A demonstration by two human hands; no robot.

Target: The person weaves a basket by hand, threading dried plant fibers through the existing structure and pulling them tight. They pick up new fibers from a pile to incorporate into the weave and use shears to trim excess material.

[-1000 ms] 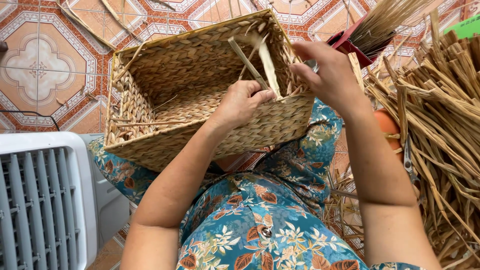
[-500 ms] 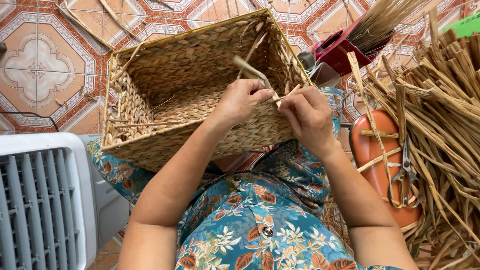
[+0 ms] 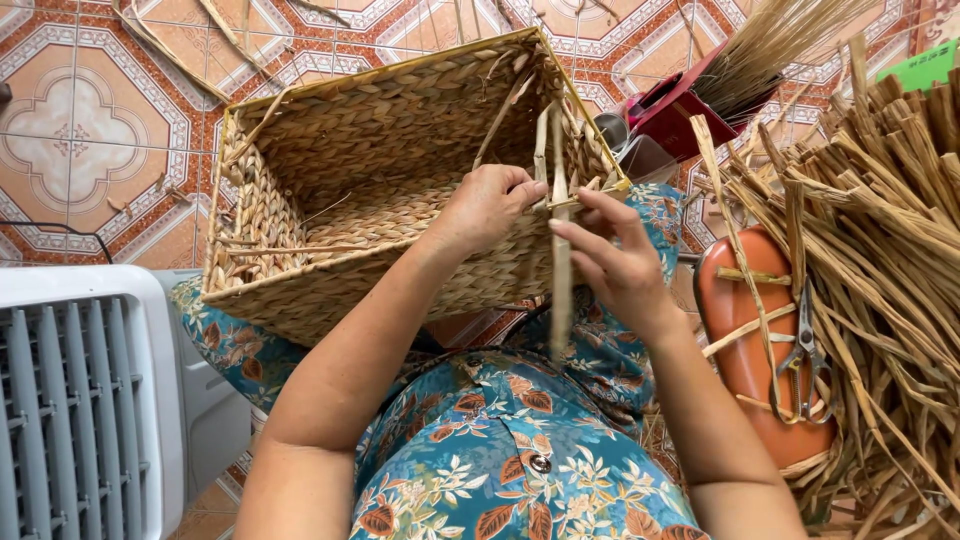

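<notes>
A rectangular woven basket [image 3: 380, 190] is held tilted on the lap, its open side turned toward the camera. The left hand [image 3: 490, 205] is curled shut over the near right rim of the basket, where a flat dried fibre strand [image 3: 560, 250] is pinched against the weave. The right hand [image 3: 610, 265] is placed just beside it, fingers [image 3: 600, 215] spread apart and laid lightly against the same strand, which hangs down past the rim. Loose strand ends are seen projecting inside the basket. A heap of dried fibre strips [image 3: 880, 230] is piled to the right, with scissors [image 3: 805, 350] resting on an orange board [image 3: 745, 350]. A white slatted appliance [image 3: 70, 400] is visible lower left, on patterned floor tiles [image 3: 90, 130].
</notes>
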